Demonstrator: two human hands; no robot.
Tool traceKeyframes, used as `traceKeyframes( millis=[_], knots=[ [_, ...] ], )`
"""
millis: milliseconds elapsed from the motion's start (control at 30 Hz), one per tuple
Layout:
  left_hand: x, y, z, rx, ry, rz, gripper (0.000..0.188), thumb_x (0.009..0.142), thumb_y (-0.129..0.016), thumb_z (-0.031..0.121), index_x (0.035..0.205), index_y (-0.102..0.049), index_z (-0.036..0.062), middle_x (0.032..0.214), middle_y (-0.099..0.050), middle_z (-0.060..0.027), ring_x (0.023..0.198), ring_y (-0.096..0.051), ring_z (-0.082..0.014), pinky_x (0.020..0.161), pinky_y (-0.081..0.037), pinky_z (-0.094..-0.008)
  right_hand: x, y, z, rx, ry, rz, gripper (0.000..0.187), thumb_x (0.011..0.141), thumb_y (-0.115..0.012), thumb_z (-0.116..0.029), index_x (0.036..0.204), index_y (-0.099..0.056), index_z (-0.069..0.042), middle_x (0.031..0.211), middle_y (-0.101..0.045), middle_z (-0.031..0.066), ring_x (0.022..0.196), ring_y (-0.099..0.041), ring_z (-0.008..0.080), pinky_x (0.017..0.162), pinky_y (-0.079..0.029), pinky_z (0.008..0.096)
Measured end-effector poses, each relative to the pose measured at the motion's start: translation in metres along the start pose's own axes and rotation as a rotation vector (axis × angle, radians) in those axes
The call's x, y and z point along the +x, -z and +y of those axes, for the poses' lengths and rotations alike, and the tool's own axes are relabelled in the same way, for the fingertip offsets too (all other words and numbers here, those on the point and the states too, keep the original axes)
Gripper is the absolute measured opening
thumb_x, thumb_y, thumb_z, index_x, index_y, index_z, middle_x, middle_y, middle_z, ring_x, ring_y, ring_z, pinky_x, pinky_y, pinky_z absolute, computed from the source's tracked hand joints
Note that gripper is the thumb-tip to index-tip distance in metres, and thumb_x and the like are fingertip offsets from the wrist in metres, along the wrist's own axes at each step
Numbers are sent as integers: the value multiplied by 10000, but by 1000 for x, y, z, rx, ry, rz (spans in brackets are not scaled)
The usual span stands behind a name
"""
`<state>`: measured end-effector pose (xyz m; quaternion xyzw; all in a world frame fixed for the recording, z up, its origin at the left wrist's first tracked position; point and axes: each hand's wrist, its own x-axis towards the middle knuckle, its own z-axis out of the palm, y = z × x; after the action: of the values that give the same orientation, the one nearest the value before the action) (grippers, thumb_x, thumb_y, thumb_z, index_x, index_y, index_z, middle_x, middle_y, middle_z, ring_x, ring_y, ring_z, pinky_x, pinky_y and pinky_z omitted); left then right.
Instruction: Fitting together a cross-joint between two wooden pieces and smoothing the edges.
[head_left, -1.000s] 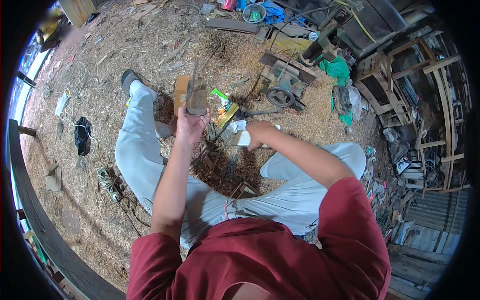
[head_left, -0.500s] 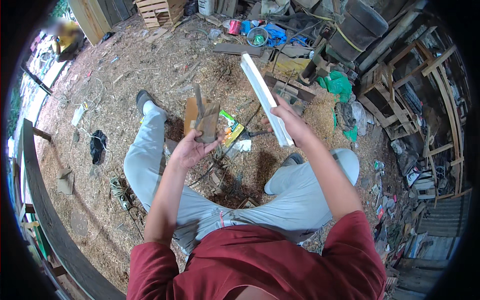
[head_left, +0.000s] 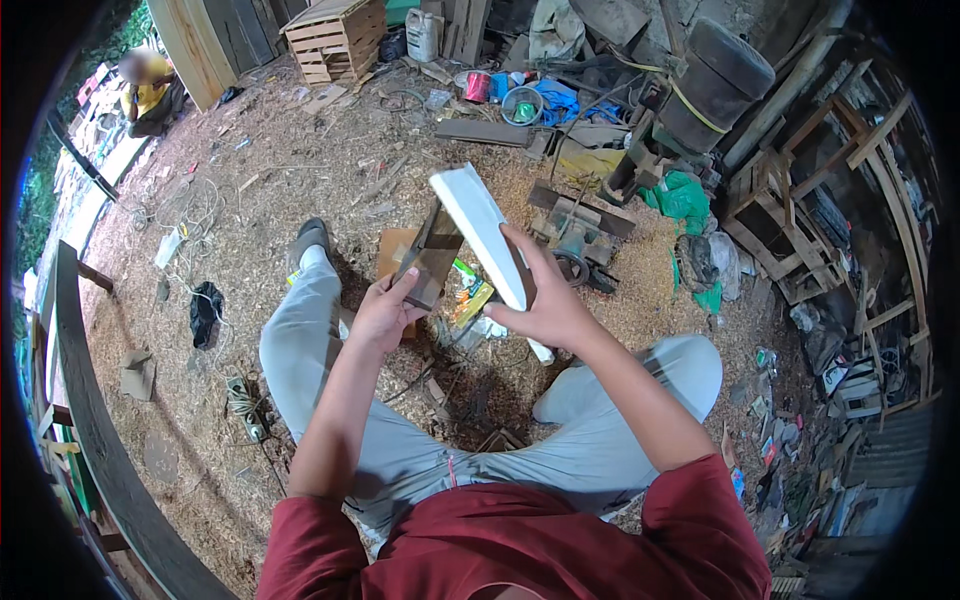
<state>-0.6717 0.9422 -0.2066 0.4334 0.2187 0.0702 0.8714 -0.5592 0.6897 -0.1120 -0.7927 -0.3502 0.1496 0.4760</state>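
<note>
My left hand [head_left: 382, 314] grips the lower end of a brown wooden piece [head_left: 437, 262], thumb on its face. A narrow dark strip crosses that piece near its top. In my right hand [head_left: 556, 306] is a long white strip of wood [head_left: 478, 222], held tilted between thumb and fingers. Its upper end leans close to the top of the brown piece; I cannot tell whether they touch. Below both lie a cardboard piece [head_left: 393, 248] and a yellow-green packet [head_left: 474, 298] on the ground.
Wood shavings cover the ground [head_left: 280, 190]. A dark machine-like object [head_left: 575, 240] sits beyond my right hand, near green plastic [head_left: 682, 195]. A slatted crate [head_left: 335, 40] and buckets [head_left: 521, 105] stand at the back. Wooden frames [head_left: 785, 225] line the right; another person [head_left: 150, 97] sits far left.
The white strip has come left and turned, showing its broad face, toward the brown piece. My left hand has tilted the brown piece toward it. The view has shifted slightly.
</note>
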Motion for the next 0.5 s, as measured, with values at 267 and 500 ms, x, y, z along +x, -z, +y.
traceKeyframes(
  millis=[267, 500],
  knots=[
    [7, 14, -15, 146, 36, 6, 374, 1057, -656, 237, 1298, -611, -44, 1133, -749, -115, 963, -757, -212, 910, -638, -411, 14, 24, -3, -204, 177, 141, 942, 792, -811, -206, 1628, -376, -191, 1325, -586, 213, 1266, -591, 386, 1063, -486, 457],
    [8, 16, -27, 209, 50, 17, 382, 1042, -683, 257, 1268, -623, -45, 1138, -746, -118, 954, -754, -204, 885, -642, -414, 2, 4, 17, -111, 175, 210, 944, 801, -779, -226, 1642, -351, -204, 1354, -545, 256, 1316, -552, 447, 1112, -460, 471]
  ],
)
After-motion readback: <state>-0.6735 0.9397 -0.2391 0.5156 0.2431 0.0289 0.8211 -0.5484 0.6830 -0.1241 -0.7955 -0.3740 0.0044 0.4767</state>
